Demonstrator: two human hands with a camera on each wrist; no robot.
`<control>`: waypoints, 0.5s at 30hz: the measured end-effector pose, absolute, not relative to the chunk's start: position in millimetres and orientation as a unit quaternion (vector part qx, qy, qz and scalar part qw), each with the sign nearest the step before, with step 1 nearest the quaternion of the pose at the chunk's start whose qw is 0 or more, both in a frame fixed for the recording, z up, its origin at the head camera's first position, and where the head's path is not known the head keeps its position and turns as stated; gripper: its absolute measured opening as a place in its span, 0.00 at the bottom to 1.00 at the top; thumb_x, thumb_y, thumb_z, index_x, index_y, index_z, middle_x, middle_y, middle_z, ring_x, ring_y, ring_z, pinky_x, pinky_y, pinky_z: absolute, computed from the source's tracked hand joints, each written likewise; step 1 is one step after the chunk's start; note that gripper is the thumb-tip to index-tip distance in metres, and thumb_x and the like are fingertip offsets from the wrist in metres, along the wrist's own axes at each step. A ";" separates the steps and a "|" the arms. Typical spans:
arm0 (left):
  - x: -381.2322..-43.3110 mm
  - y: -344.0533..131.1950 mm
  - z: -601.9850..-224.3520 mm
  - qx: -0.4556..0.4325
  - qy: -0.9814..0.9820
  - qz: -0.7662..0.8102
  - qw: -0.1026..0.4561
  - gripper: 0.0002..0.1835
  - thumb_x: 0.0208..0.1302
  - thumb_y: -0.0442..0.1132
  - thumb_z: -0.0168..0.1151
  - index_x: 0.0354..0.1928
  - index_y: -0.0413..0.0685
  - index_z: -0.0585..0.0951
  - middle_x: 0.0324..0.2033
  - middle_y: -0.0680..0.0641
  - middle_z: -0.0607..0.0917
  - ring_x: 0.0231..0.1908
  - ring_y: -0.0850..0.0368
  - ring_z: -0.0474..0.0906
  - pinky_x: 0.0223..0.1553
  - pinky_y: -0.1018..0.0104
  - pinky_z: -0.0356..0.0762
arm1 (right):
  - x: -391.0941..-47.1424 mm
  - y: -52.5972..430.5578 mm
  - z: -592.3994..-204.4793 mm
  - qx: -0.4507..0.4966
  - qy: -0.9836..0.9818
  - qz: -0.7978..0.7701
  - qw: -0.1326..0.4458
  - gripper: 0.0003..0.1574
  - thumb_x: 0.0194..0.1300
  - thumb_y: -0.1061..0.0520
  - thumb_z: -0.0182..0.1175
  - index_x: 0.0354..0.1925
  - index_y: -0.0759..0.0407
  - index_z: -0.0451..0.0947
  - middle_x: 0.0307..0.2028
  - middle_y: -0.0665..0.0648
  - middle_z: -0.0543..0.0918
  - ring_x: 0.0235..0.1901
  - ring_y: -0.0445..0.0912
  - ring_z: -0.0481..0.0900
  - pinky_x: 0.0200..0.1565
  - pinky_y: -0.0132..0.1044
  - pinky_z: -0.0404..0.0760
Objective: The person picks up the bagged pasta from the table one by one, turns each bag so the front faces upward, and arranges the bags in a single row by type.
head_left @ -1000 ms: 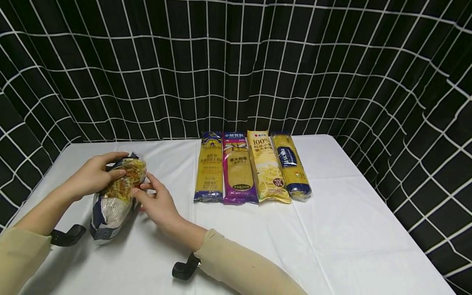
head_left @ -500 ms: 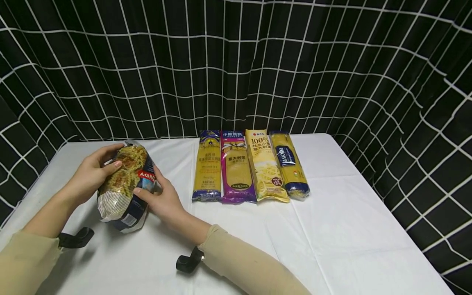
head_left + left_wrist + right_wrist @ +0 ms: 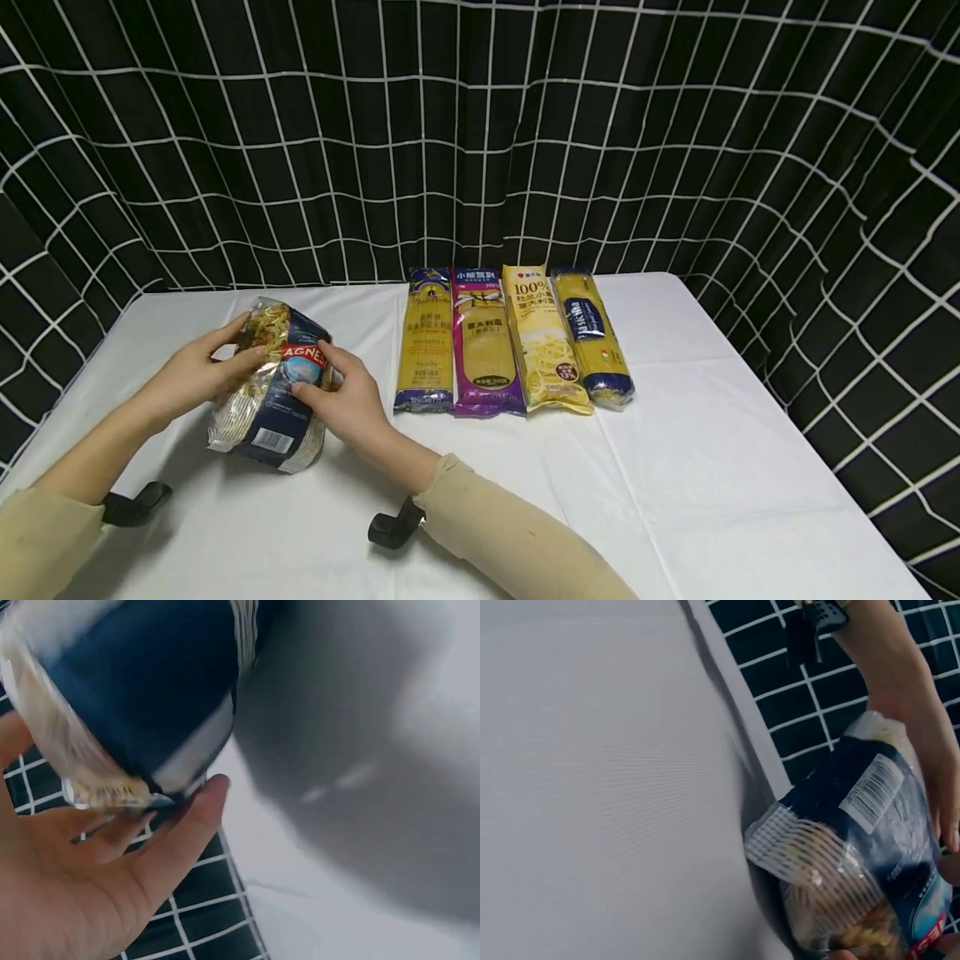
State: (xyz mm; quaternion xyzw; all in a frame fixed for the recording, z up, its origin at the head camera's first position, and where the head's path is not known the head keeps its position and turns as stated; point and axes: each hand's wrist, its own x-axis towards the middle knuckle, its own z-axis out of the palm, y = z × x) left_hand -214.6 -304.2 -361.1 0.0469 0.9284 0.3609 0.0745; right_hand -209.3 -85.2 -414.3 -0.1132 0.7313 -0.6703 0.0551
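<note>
A plump pasta bag (image 3: 279, 415), dark blue with a red AGNES label, a barcode and striped clear windows, is held tilted between both hands at the left of the table. My left hand (image 3: 197, 377) grips its left side, thumb on the front and fingers around the far side. On the right edge, my right hand (image 3: 354, 402) holds it with the thumb on the blue front. In the left wrist view the bag (image 3: 142, 690) rests against the curved fingers of the left hand (image 3: 97, 877). Short curly pasta shows through the bag (image 3: 877, 847) in the right wrist view.
A row of spaghetti packs lies at the back middle: a yellow-and-blue pack (image 3: 424, 350), a purple pack (image 3: 486, 354), a cream pack (image 3: 546, 354) and a blue-ended pack (image 3: 592, 342). White cloth covers the table (image 3: 720, 467). A black gridded curtain (image 3: 480, 125) surrounds it.
The pasta bag has been turned in the hands, from its pasta-picture side to the blue front with the label and barcode, and has shifted slightly right. The spaghetti packs stay put.
</note>
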 end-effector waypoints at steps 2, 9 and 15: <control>-213.9 -303.5 -364.0 0.044 0.922 0.373 0.091 0.54 0.74 0.63 0.58 0.84 0.44 0.39 0.74 0.21 0.56 0.70 0.22 0.61 0.62 0.33 0.71 | -208.7 -84.1 -415.5 -0.121 0.741 -0.658 0.050 0.42 0.65 0.59 0.70 0.75 0.57 0.70 0.74 0.58 0.68 0.50 0.47 0.83 0.45 0.29 0.84; -213.7 -305.2 -374.8 0.049 0.914 0.395 0.081 0.60 0.70 0.53 0.69 0.82 0.35 0.36 0.72 0.17 0.58 0.63 0.23 0.71 0.59 0.39 0.75 | -213.9 -83.2 -428.1 -0.099 0.750 -0.652 0.059 0.41 0.67 0.58 0.67 0.76 0.52 0.69 0.72 0.55 0.70 0.46 0.40 0.78 0.48 0.30 0.79; -210.6 -308.3 -387.7 0.048 0.905 0.420 0.054 0.51 0.76 0.45 0.63 0.82 0.33 0.39 0.75 0.22 0.55 0.66 0.21 0.67 0.52 0.57 0.78 | -216.7 -84.5 -432.7 -0.063 0.749 -0.652 0.102 0.46 0.70 0.57 0.65 0.80 0.57 0.59 0.65 0.64 0.76 0.37 0.40 0.78 0.38 0.31 0.77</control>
